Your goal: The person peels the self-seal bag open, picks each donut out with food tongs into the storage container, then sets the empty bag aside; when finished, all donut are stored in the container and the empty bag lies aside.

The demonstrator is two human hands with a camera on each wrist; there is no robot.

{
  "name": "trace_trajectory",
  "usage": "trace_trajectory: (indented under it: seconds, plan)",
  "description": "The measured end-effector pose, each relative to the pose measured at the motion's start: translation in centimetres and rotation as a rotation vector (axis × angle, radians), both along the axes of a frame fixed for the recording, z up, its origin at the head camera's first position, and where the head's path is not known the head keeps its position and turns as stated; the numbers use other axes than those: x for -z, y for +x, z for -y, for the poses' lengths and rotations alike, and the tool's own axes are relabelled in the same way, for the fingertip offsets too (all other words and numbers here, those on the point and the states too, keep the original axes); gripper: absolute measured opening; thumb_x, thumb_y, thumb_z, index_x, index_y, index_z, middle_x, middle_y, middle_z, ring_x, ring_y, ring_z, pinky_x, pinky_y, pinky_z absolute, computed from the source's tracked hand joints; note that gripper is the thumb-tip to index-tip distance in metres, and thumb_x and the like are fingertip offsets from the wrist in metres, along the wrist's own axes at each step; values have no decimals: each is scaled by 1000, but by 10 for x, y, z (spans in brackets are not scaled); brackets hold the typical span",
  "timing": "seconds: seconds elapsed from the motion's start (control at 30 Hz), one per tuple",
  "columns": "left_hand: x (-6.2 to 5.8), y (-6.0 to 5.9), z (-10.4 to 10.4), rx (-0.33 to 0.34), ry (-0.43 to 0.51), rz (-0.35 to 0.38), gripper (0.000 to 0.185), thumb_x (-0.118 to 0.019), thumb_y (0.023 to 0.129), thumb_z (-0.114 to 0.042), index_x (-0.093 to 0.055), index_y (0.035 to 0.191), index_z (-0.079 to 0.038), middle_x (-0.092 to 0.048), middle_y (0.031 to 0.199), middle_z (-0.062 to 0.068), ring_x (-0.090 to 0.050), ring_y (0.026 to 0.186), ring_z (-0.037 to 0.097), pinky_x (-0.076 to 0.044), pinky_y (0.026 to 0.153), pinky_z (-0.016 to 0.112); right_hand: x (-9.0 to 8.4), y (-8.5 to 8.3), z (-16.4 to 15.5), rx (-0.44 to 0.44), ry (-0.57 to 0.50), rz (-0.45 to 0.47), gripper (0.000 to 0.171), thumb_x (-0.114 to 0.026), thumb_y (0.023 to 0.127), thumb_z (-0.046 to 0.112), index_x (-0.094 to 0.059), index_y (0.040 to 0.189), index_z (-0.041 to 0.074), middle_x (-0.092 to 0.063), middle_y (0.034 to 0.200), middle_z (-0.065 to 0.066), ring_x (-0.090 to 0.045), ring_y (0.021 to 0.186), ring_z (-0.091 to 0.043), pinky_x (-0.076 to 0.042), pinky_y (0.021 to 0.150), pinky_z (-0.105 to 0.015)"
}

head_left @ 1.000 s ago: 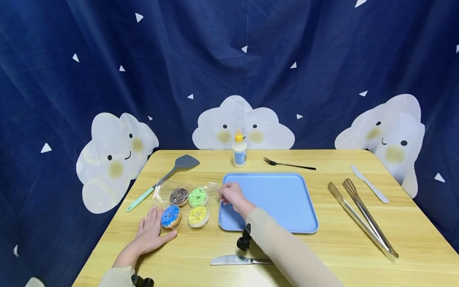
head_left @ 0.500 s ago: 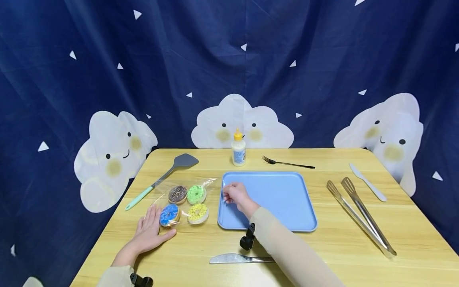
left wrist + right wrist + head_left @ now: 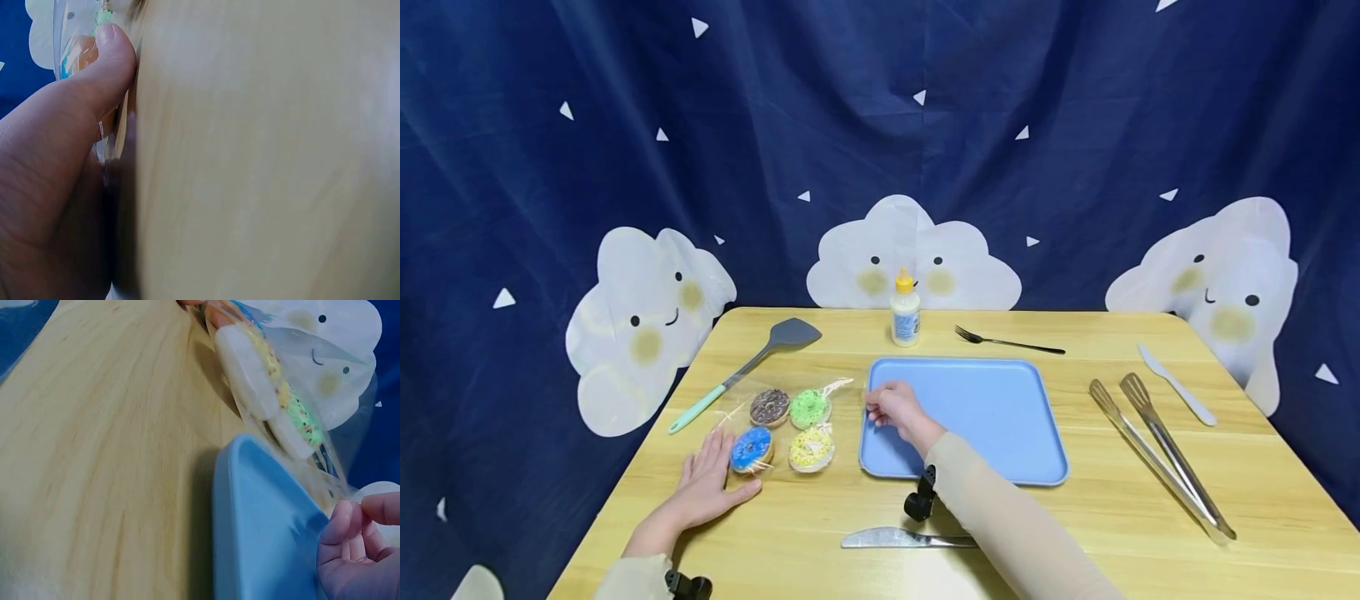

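Note:
A clear plastic bag lies on the table at left of centre in the head view. Inside are donuts: a blue one, a dark brown one, a green one and a yellow one. My left hand rests with straight fingers at the bag's left side, beside the blue donut; its thumb shows in the left wrist view. Thumb and forefinger of my right hand pinch the film at the bag's right end, over the left part of a blue tray.
A grey spatula lies at the left. Behind the tray are a yellow-capped bottle and a black fork. Metal tongs and a white knife lie right. A metal knife lies in front, partly under my right sleeve.
My right hand has moved slightly to the right from the tray's left edge, holding the film, and then stays there. The film's glints shift. My left hand has hardly moved.

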State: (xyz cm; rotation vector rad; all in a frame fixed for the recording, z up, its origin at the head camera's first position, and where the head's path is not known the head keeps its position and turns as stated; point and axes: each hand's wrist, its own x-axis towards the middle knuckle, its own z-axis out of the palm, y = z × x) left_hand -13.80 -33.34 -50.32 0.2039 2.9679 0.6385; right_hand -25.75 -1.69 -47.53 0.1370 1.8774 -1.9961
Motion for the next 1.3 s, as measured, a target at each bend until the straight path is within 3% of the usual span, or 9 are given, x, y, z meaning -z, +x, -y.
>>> trace_trajectory:
  seconds: [0.3,0.57,0.8,1.03,1.3]
  plan:
    - [-4,0,4,-12,15,-16,103,-59,82,-58,-11,143,11,0,147,33,2,135,47,6,97,70,-9,-2,-20,-12,6,-8,19,-56,88,1,-56,103,-11,-57,73,-9,-52,54,-13,-45,51,-23]
    - [-19,-9,-8,-49,64,-70,101,-57,85,-56,-11,140,16,-11,144,37,-10,131,53,-4,100,68,-25,6,-55,-21,35,-34,24,-57,90,7,-55,107,-10,-60,85,-17,-54,58,-14,-46,56,-26]
    - [-35,-20,-28,-102,78,-127,97,-58,82,-60,-28,138,13,-36,135,34,-37,121,50,-32,96,59,-31,18,-86,-27,5,-41,31,-55,92,9,-49,114,-12,-59,85,-13,-55,60,-13,-46,60,-27]
    - [-47,-30,-45,-188,39,-117,84,-59,84,-55,-42,131,12,-46,127,33,-45,114,48,-39,89,59,-33,32,-131,15,-31,-72,26,-54,93,10,-51,108,-10,-59,81,-10,-56,63,-14,-47,59,-25]
    - [-46,-33,-45,-240,-20,-81,66,-64,83,-48,-56,115,9,-56,111,29,-54,97,43,-46,76,55,-43,56,-202,141,10,-179,26,-56,94,15,-53,104,-9,-60,79,-4,-58,66,-13,-50,60,-25]
